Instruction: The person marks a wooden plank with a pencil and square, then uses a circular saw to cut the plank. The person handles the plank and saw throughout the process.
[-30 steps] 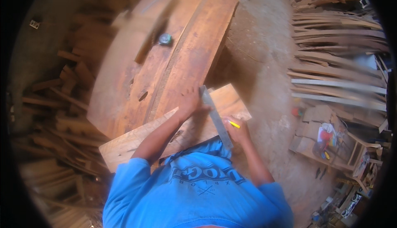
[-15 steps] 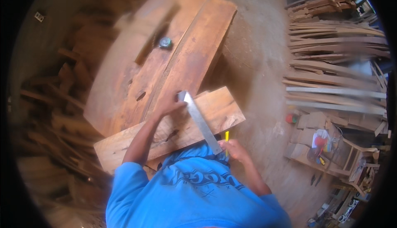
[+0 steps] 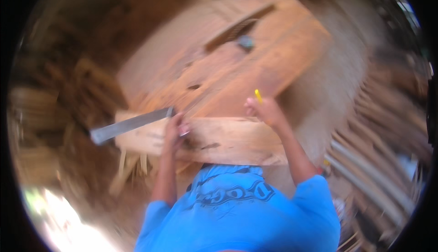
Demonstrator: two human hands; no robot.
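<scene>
A try square (image 3: pixel 132 125) with a grey metal blade points out to the left, its stock gripped in my left hand (image 3: pixel 174 131). The blade lies over the left end of a pale wooden plank (image 3: pixel 232 135) and reaches past it. My right hand (image 3: pixel 266 110) is closed round a slim yellow pencil (image 3: pixel 258 96), above the far edge of the plank towards its right end. The plank lies crosswise right in front of my body, at the near end of a large wooden workbench (image 3: pixel 292 65). Motion blurs the finer details.
On the bench are a round, teal-coloured tape measure (image 3: pixel 245 43) and a long narrow wooden strip (image 3: pixel 237 27). Wood offcuts (image 3: pixel 86 78) are heaped on the left. Stacked boards (image 3: pixel 378 147) line the right side, beyond a strip of floor (image 3: pixel 340 78).
The try square has swung from across the plank out to the left in my left hand. My right hand has risen with the pencil from the near edge to beyond the plank. The view has turned.
</scene>
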